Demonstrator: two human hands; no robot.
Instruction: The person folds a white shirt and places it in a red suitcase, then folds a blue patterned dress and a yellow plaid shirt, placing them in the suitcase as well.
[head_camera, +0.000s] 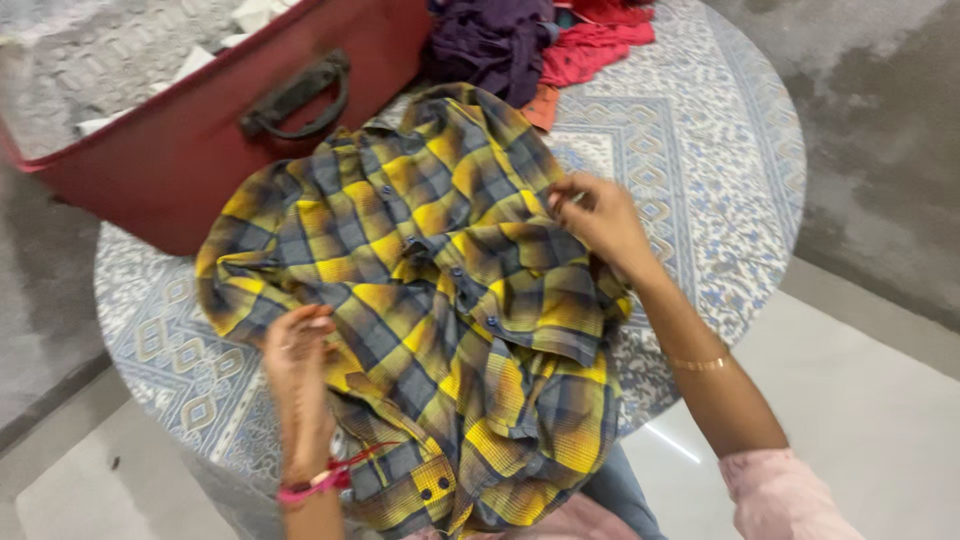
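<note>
Nearest in, the shirt's buttoned cuff (432, 487) hangs off the table edge toward the person's lap. Just above it, the left hand (298, 352) sits on the left side of the yellow and grey plaid shirt (440, 300), fingers curled onto the fabric; blur keeps me from telling whether it pinches or only presses. A pink thread band (312, 484) circles that wrist. The shirt lies front up, buttoned, rumpled, spread across the round patterned table (700, 170). Over on the right, the right hand (598, 215) is closed on the shirt's edge near the shoulder, a thin bangle (700, 364) on the forearm. This looks like the smoothing stage before a fold; the next move calls for both sides pulled flat and even. Farther back, 1 red suitcase (180, 150) rests against the table's rim, and purple and red clothes (540, 40) are heaped at the far edge.
</note>
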